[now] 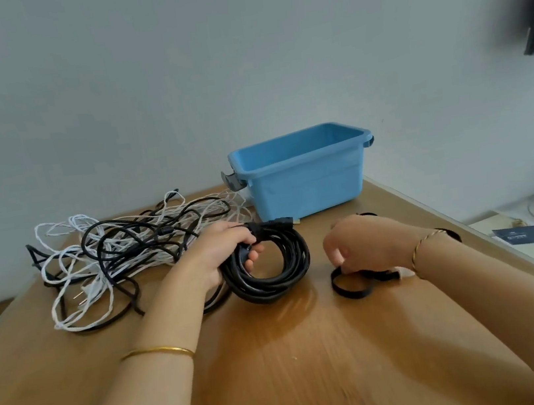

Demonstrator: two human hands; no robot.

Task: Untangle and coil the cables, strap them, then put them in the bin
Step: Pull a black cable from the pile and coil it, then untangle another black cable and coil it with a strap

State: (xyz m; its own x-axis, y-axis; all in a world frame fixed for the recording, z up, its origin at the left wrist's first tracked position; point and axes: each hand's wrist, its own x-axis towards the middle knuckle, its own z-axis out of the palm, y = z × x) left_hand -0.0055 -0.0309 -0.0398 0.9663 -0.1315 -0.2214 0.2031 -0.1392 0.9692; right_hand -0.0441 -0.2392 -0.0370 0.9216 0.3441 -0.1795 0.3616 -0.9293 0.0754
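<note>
- On the table [298,353], about mid-way across, I can see the left hand [228,255] with its fingers wrapped round the coiled black cable [268,289]. The coil's plug end pokes out toward the bin.
- The right hand [358,244] is just beside the coil, fingers curled down and pinching a black strap [352,293] that lies looped on the wood.
- The blue bin [303,176] sits at the far edge behind the coil, top open.
- Over on the left is the tangle [121,255] of white and black cables, reaching up to the bin's left side.
</note>
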